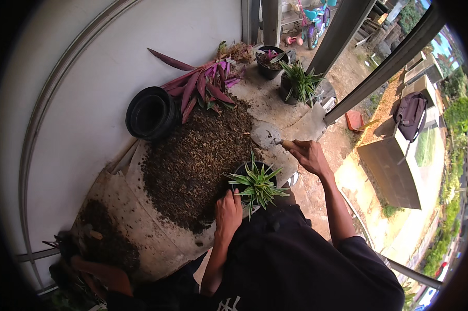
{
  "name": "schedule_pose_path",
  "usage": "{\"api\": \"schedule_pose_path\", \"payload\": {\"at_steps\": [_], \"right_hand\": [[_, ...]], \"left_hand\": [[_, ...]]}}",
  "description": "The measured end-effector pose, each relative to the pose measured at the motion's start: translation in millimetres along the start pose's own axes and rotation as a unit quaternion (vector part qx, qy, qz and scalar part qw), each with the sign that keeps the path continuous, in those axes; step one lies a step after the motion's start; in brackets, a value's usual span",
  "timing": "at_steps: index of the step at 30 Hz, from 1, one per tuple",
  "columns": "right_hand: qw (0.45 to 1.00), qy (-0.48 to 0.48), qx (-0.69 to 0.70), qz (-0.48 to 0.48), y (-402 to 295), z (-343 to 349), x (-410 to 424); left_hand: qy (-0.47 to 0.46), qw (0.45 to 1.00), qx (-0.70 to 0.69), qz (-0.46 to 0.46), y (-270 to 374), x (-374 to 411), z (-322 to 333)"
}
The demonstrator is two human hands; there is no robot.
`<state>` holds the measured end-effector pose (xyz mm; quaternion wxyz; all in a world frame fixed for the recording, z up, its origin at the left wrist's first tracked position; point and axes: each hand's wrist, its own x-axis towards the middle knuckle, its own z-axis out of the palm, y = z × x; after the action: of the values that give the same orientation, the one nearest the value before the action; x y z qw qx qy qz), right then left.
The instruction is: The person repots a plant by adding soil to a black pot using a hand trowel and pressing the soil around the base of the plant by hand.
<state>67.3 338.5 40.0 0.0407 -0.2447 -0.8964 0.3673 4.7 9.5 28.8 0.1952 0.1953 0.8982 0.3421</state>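
My left hand [229, 208] grips the near rim of a black plastic pot that holds a spiky green-and-white variegated plant [258, 182]. Most of the pot's soil is hidden under the leaves. In my right hand [310, 155] is the wooden handle of a hand trowel [266, 135]. Its metal blade, smeared with soil, points left over the table beside a broad heap of dark potting mix [195, 163]. The heap spreads from the pot towards the wall.
Stacked empty black pots [151, 113] stand by the white wall, beside uprooted purple-leaved plants [203, 83]. Farther back are two potted plants, one purple [272, 62], one variegated [298, 83]. At lower left, a co-worker's arm [101, 272] reaches near a smaller soil pile [109, 237]. Metal posts [335, 42] edge the table.
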Motion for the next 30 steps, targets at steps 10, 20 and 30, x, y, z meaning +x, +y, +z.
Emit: {"api": "schedule_pose_path", "payload": {"at_steps": [10, 20, 30], "right_hand": [[0.994, -0.019, 0.064, 0.085, 31, -15, -20], [0.983, -0.031, 0.137, 0.117, 23, -94, -72], [0.994, -0.031, 0.068, 0.086, -8, -145, -99]], "left_hand": [[0.059, 0.997, -0.045, -0.020, 2, -6, -23], [0.077, 0.977, 0.085, 0.177, 85, 24, -12], [0.013, 0.965, 0.157, 0.211, 69, 40, 29]]}}
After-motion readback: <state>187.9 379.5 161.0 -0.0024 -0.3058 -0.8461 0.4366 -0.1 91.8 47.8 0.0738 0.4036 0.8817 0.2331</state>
